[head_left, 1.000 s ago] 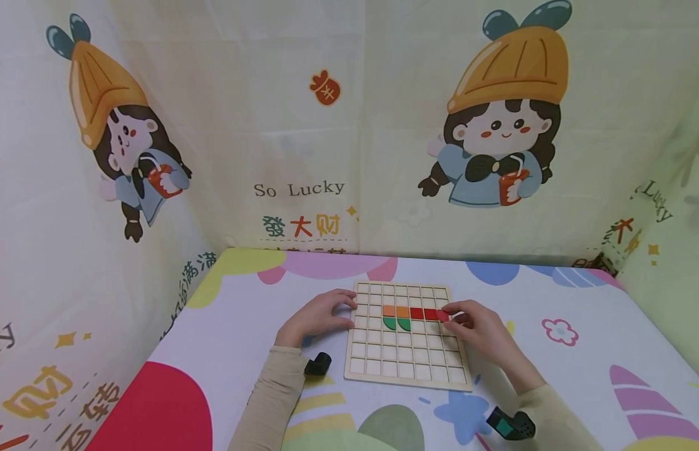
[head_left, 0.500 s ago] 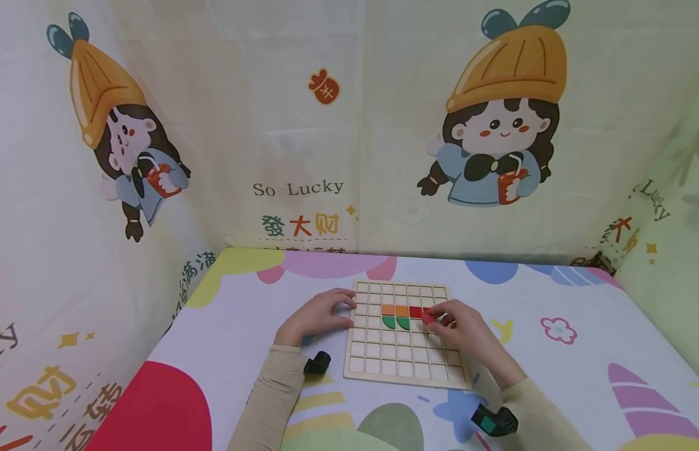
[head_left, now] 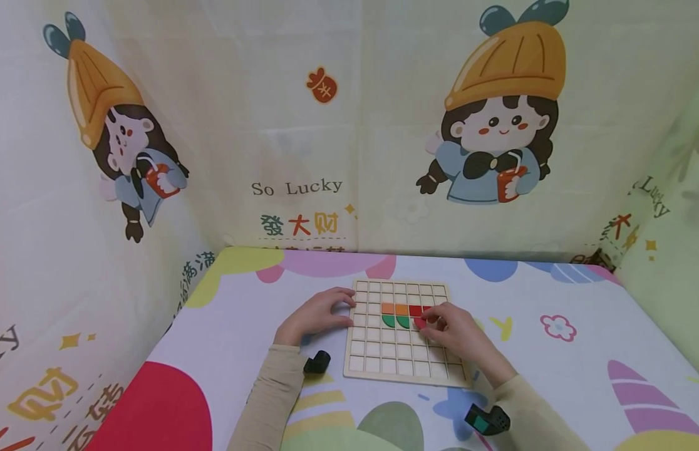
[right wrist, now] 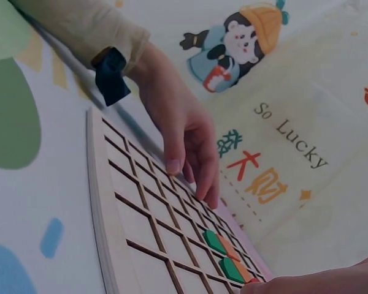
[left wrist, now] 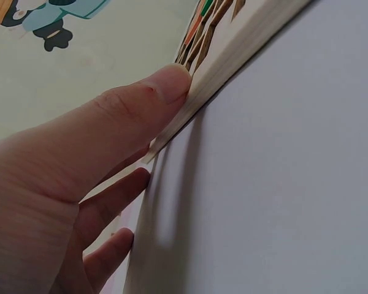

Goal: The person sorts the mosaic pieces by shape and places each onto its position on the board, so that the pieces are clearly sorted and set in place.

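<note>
A wooden grid board (head_left: 383,362) lies on the table, its cells framed by raised strips. Two orange square tiles (head_left: 388,308) sit side by side in one row, followed by red square tiles (head_left: 415,310). Below the orange ones are two green quarter-circle tiles (head_left: 388,321). My right hand (head_left: 461,329) pinches a red curved-edge tile (head_left: 419,323) at the cell beneath the first red square; its fingers partly hide that row. My left hand (head_left: 317,317) touches the board's left edge, thumb (left wrist: 168,86) against the side and the fingers spread farther along.
The table (head_left: 259,300) wears a printed cloth with colourful shapes. Behind and beside it hang patterned curtains (head_left: 394,188). A small black device (head_left: 487,419) is strapped at my right wrist, another (head_left: 317,362) at my left.
My right hand has moved left from the board's right side, carrying the red curved-edge tile from the end of the red row to the row below. My left hand has stayed put.
</note>
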